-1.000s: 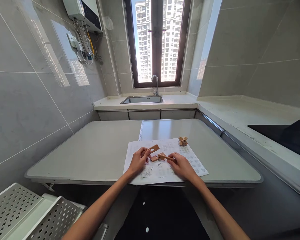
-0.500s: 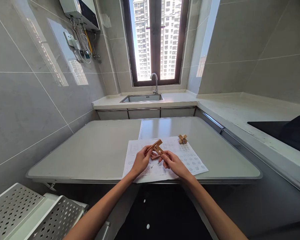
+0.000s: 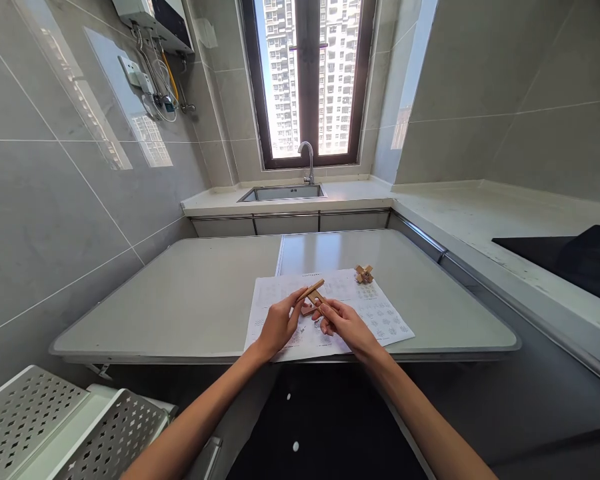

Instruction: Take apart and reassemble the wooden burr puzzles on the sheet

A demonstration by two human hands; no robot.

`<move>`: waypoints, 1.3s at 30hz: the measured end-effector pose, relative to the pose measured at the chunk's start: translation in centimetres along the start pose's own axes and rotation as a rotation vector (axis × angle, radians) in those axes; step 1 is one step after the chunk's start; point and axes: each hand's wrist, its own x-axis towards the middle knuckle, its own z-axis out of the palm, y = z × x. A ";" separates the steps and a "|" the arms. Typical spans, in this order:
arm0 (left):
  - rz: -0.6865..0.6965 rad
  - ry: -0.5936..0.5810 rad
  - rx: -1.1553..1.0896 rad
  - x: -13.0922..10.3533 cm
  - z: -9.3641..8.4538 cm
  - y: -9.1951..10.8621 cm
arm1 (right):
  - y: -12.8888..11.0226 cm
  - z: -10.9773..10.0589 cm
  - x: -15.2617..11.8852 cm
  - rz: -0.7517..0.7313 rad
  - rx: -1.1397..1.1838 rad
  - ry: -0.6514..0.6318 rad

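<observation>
My left hand (image 3: 280, 325) is closed on a flat wooden puzzle piece (image 3: 313, 288), which slants up to the right. Pinched in my right hand (image 3: 346, 324) is another wooden puzzle piece (image 3: 315, 297); its upper end meets the first piece, and my fingers cover its lower end. Below these two shows a reddish wooden piece (image 3: 307, 310), partly hidden by my left fingers; I cannot tell whether it is held or lies on the paper. Under both hands is a white sheet (image 3: 266, 293) printed with small diagrams. An interlocked, cross-shaped wooden puzzle (image 3: 364, 274) rests at its upper right corner.
The sheet lies near the front edge of a pale table (image 3: 155, 300). Behind the table is a counter with a sink (image 3: 283, 193) and a faucet (image 3: 310, 160). A white perforated rack (image 3: 70, 427) stands low on the left. A black item (image 3: 570, 257) is on the right counter.
The piece in my left hand has turned slightly, showing more of its narrow edge. My right fingers have shifted a little around their piece. The whole view has moved slightly.
</observation>
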 end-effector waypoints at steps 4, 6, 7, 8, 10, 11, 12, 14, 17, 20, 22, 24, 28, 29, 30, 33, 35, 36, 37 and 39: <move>0.001 0.080 0.045 0.3 0.0 -0.1 | -1.0 0.2 -0.7 0.054 0.089 -0.096; -0.002 0.088 0.054 0.4 -0.3 -0.1 | -1.5 0.2 -1.1 0.091 0.110 -0.139; -0.001 0.083 0.053 0.4 -0.4 -0.1 | -1.7 0.1 -1.3 0.101 0.105 -0.147; 0.001 0.073 0.049 0.4 -0.6 0.0 | -1.8 0.1 -1.4 0.104 0.098 -0.151; 0.014 0.055 0.035 0.4 -0.9 0.1 | -1.8 0.1 -1.6 0.094 0.092 -0.145; 0.023 0.044 0.021 0.4 -1.1 0.1 | -1.6 0.1 -1.6 0.087 0.093 -0.141; 0.035 0.028 0.007 0.4 -1.2 0.2 | -1.5 0.1 -1.6 0.081 0.095 -0.136; 0.067 -0.011 -0.015 0.4 -1.5 0.2 | -1.1 0.2 -1.6 0.064 0.094 -0.121; 0.100 -0.051 -0.009 0.3 -1.6 0.3 | -0.7 0.6 -1.5 0.032 0.084 -0.098; 0.120 -0.067 0.016 0.0 -1.4 0.4 | -0.6 0.9 -1.3 0.009 0.091 -0.086; 0.128 -0.075 0.027 -0.3 -1.2 0.5 | -0.6 1.0 -1.2 0.004 0.097 -0.079; 0.127 -0.078 0.029 -0.5 -0.9 0.5 | -0.7 1.0 -1.2 0.001 0.097 -0.074; 0.121 -0.076 0.031 -0.9 -0.3 0.6 | -0.6 1.0 -1.4 -0.005 0.081 -0.073; 0.118 -0.071 0.033 -0.9 -0.2 0.6 | -0.5 1.1 -1.5 -0.008 0.081 -0.069; 0.115 -0.066 0.033 -1.0 -0.1 0.7 | -0.5 1.2 -1.5 -0.013 0.084 -0.062; 0.107 -0.054 0.028 -1.2 0.1 0.9 | -0.3 1.4 -1.7 -0.027 0.097 -0.051; 0.101 -0.047 0.020 -1.2 0.0 1.0 | -0.2 1.5 -1.8 -0.030 0.108 -0.051; 0.096 -0.041 0.013 -1.2 0.0 1.0 | -0.1 1.5 -1.8 -0.027 0.125 -0.050; 0.091 -0.035 0.003 -1.2 -0.1 1.0 | -0.1 1.5 -1.9 -0.018 0.155 -0.051; 0.077 -0.012 -0.028 -1.1 -0.2 0.9 | -0.2 1.3 -1.9 0.022 0.282 -0.067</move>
